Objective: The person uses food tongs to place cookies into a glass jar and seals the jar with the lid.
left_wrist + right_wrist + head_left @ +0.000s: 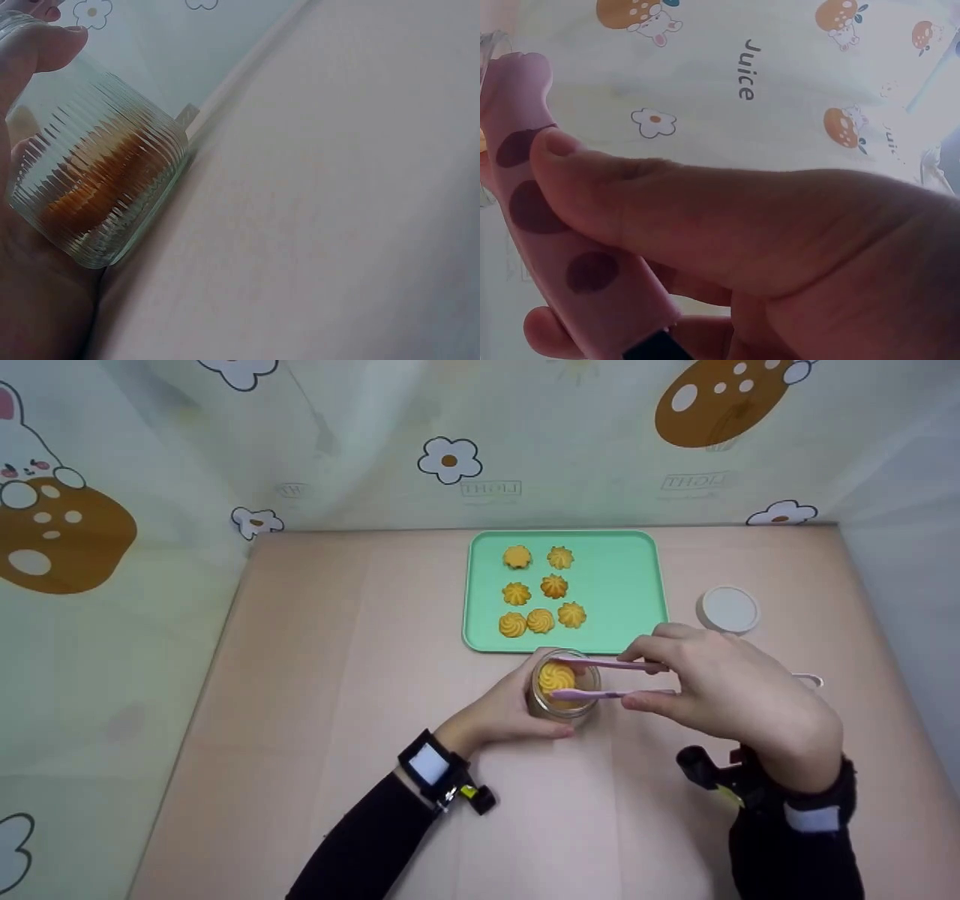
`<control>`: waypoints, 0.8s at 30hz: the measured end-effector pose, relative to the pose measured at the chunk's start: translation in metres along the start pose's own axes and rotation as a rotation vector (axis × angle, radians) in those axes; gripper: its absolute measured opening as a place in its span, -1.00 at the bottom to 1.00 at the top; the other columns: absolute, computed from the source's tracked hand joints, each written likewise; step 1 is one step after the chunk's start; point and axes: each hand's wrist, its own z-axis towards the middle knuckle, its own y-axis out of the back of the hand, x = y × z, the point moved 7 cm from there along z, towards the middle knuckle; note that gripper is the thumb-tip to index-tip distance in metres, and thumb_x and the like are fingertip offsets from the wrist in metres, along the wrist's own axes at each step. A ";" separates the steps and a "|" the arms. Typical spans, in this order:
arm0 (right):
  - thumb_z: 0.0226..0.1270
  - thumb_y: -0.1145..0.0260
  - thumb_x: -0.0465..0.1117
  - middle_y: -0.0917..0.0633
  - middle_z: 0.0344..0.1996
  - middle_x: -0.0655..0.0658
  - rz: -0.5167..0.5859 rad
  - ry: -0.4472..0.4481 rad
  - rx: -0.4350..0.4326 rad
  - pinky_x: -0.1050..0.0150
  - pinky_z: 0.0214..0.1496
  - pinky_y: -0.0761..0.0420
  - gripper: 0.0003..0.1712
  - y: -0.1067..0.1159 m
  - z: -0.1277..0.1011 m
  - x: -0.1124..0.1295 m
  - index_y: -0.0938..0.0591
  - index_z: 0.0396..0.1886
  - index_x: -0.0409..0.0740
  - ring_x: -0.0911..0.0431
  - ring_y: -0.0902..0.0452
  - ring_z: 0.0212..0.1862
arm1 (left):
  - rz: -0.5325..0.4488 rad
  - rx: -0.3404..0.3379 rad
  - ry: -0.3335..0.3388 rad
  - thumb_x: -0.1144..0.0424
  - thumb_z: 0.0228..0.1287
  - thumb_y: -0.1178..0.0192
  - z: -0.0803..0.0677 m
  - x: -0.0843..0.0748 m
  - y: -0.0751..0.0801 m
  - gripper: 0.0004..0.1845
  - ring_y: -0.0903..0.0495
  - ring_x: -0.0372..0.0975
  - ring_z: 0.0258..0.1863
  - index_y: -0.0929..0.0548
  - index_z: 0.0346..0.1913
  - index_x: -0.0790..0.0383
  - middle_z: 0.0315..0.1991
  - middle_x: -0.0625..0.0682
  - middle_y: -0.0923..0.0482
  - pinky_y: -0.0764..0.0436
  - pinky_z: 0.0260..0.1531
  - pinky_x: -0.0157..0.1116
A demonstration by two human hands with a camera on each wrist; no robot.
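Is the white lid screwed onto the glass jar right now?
No: in the head view the white lid lies on the table right of the green tray, while the jar stands open in the left hand.

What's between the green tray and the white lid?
Nothing. In the head view, only bare table lies between the tray and the lid; they sit apart.

Ribbed clear glass on the jar, glossy, gripped beside the tray. Smooth matt pink plastic, dark-spotted, on the tongs. Matt mint-green plastic for the tray. Ridged, dry-looking swirls on the cookies there. Smooth, matt pale wood-look tabletop under the tray.
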 end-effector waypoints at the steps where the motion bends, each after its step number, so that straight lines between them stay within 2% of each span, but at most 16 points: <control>1: 0.31 -0.68 0.02 -0.76 -0.15 0.06 0.006 -0.005 0.000 0.06 -0.18 -0.68 -0.60 0.000 0.000 0.000 -0.82 0.05 0.00 0.13 -0.67 -0.15 | 0.000 0.002 -0.005 0.37 0.05 -0.70 0.000 0.000 0.000 -0.02 -0.52 -0.06 0.44 -0.41 0.51 -0.10 0.37 -0.07 -0.56 -0.43 0.55 -0.12; 6: 0.30 -0.68 0.03 -0.77 -0.12 0.03 0.023 -0.024 0.002 -0.01 -0.11 -0.73 -0.56 0.001 0.000 -0.002 -0.81 0.08 -0.02 0.06 -0.72 -0.06 | -0.002 0.007 -0.020 0.39 0.08 -0.69 0.001 -0.001 -0.001 -0.05 -0.52 -0.02 0.45 -0.42 0.49 -0.07 0.38 0.00 -0.57 -0.46 0.53 -0.13; 12: 0.32 -0.67 0.07 -0.77 -0.12 0.01 0.028 -0.010 -0.013 0.01 -0.13 -0.73 -0.54 0.004 0.000 -0.002 -0.81 0.10 -0.02 0.09 -0.71 -0.09 | -0.010 0.005 -0.007 0.39 0.07 -0.69 0.001 0.000 -0.001 -0.02 -0.52 -0.06 0.45 -0.39 0.52 -0.04 0.40 0.02 -0.56 -0.44 0.54 -0.12; 18: 0.37 -0.64 0.04 -0.71 -0.18 0.00 0.038 0.046 -0.134 0.22 -0.31 -0.62 -0.55 0.014 0.003 -0.006 -0.78 0.14 -0.01 0.18 -0.53 -0.30 | 0.029 -0.002 0.006 0.31 0.05 -0.72 0.000 0.001 0.000 0.04 -0.48 -0.18 0.47 -0.37 0.56 -0.15 0.43 -0.11 -0.54 -0.37 0.58 -0.11; 20: 0.37 -0.64 0.02 -0.70 -0.20 0.00 0.039 0.060 -0.188 0.28 -0.38 -0.57 -0.55 0.017 0.006 -0.011 -0.78 0.16 -0.01 0.22 -0.47 -0.38 | 0.032 -0.003 0.002 0.28 0.06 -0.72 0.000 0.001 0.000 0.03 -0.47 -0.18 0.48 -0.37 0.56 -0.14 0.43 -0.09 -0.54 -0.36 0.59 -0.11; 24: 0.38 -0.64 0.03 -0.72 -0.19 -0.03 0.048 0.037 -0.251 0.27 -0.40 -0.55 -0.53 0.015 0.019 -0.028 -0.78 0.18 -0.04 0.22 -0.49 -0.42 | 0.043 -0.015 0.001 0.23 0.04 -0.73 0.000 0.002 0.001 0.02 -0.47 -0.17 0.46 -0.39 0.55 -0.11 0.42 -0.09 -0.54 -0.34 0.60 -0.11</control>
